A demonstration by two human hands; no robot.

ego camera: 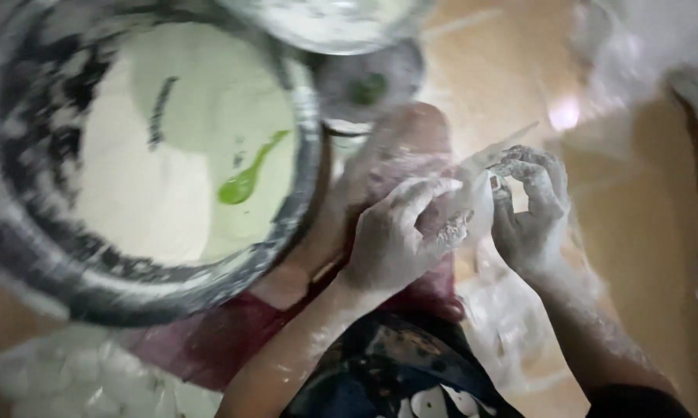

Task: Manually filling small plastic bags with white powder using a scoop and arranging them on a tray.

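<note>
- Nearest the camera sits the person's dark patterned garment [395,379], low in the middle, with a dark red cloth [225,340] spread beside it over the knee.
- Two hands work above it, both coated in white flour.
- The left hand [399,232] curls its grip shut around a clear plastic bag [480,197], thumb and fingers pressed on the bag's side.
- The right hand [531,205] pinches the same bag at its top edge, fingertips bent inward and closed on the film.
- One bag is in hand; it holds a white lump, and its free corner points up and to the right.
- One large metal bowl [306,116] fills the left of the view, holding white flour [155,178] with one green streak [248,174] in it.
- Two smaller dishes lie past it: one pale dish [333,27] at the top edge, and one dusty lid [376,81] with a green spot just below.
- A heap of crumpled clear plastic [78,379] lies at the lower left corner.
- The bowl's rim comes near the left hand; open tan floor [643,232] lies to the right of the hands.
</note>
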